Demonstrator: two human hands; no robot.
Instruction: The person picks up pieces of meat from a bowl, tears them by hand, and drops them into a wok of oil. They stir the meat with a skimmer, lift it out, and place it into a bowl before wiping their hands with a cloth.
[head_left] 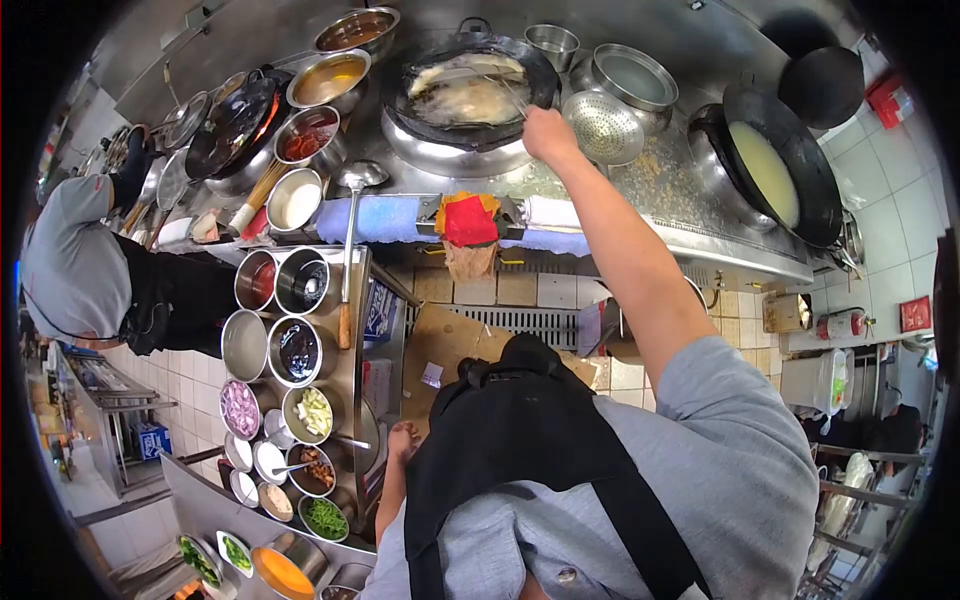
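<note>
My right hand is closed on the thin handle of a metal utensil, whose far end reaches into the bubbling, foamy liquid of a large black wok on the stove. Just right of this hand lies a perforated round strainer. Down at my left side, my left hand hangs beside the counter of bowls, its fingers curled; whether anything is in it is too small to tell. A ladle with a wooden handle rests to the left, its bowl by the stove edge.
Steel bowls of sauces and chopped vegetables stand on the left counter. Another wok with pale liquid sits at the right. A co-worker stands at the far left. Red and blue cloths lie along the stove's front edge.
</note>
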